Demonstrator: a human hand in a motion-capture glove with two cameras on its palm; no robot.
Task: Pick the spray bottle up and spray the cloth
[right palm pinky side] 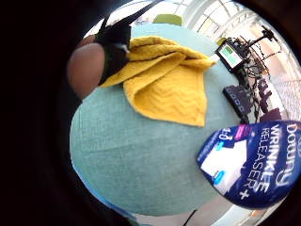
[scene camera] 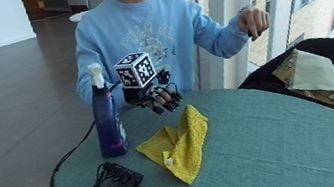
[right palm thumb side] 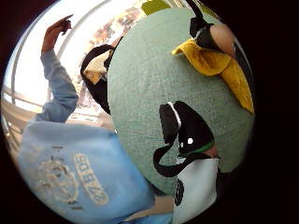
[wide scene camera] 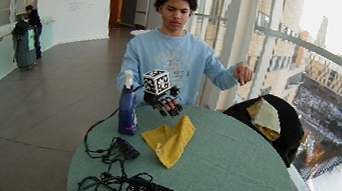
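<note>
The blue spray bottle [scene camera: 107, 118] is stood upright on the green-covered round table [scene camera: 283, 146], its white trigger head at the top and the level of its contents hidden by the label. The crumpled yellow cloth [scene camera: 179, 147] is laid at about four o'clock from it, just beside and apart. The gloved right hand [scene camera: 157, 97] is held above the table between them, at two o'clock from the bottle's base, fingers loosely spread and nothing gripped
</note>
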